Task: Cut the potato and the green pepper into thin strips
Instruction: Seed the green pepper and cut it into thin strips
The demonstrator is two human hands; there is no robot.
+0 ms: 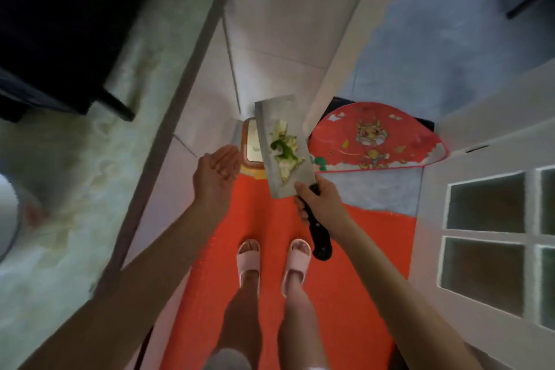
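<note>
Pepper scraps (283, 149) on cleaver (282, 144), between hands.

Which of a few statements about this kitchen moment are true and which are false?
1. The right hand grips a cleaver by its black handle. True.
2. The blade is bare. False: green and pale vegetable scraps lie on its flat side.
3. The left hand holds a potato. False: it is open and empty, palm up, beside the blade.
4. The cleaver is held over a small bin on the floor. True.
5. The person stands barefoot. False: they wear pale slippers on a red mat.
</note>
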